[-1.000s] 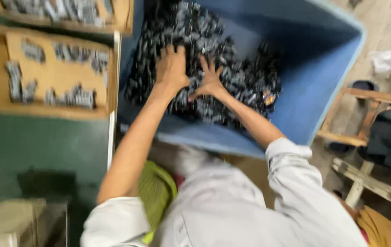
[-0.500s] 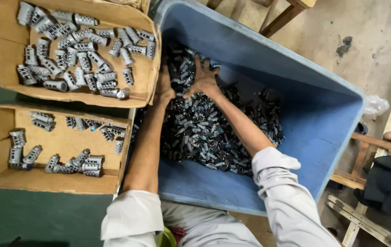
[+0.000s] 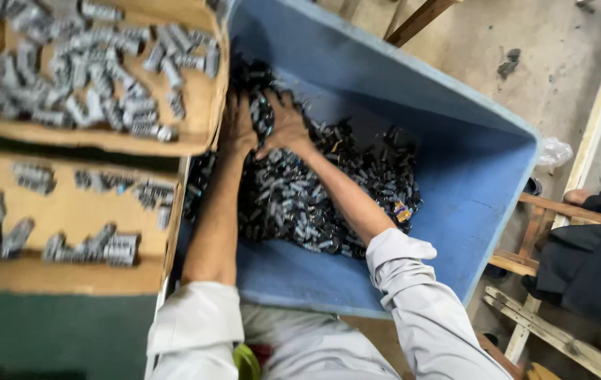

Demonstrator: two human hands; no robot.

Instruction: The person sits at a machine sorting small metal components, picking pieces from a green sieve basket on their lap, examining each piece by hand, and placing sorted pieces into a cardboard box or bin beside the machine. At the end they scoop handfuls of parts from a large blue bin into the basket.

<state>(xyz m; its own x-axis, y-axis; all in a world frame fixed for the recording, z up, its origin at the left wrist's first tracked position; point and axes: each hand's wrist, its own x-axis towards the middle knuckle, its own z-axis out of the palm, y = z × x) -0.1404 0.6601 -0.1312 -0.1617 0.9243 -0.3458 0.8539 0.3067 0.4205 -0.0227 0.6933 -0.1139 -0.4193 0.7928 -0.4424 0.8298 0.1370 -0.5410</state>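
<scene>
A large blue plastic bin point(image 3: 469, 176) holds a heap of small dark cylindrical parts point(image 3: 328, 197). Both my hands are down in that heap at its far left side. My left hand point(image 3: 238, 127) rests on the parts close to the bin's left wall, fingers bent into the pile. Just to its right, my right hand point(image 3: 288, 125) lies on the parts with fingers spread and pressed in. The blur hides whether either hand has closed on any parts.
Two cardboard trays stand left of the bin: the far tray point(image 3: 174, 144) holds several grey cylindrical parts, the near tray point(image 3: 68, 278) fewer. A green surface point(image 3: 47, 338) lies below them. Wooden frames point(image 3: 560, 211) and concrete floor point(image 3: 525, 42) are on the right.
The view has shifted and come closer to the bin and trays. Both hands stay in the far left of the heap, the right hand's fingers now pressing deeper.
</scene>
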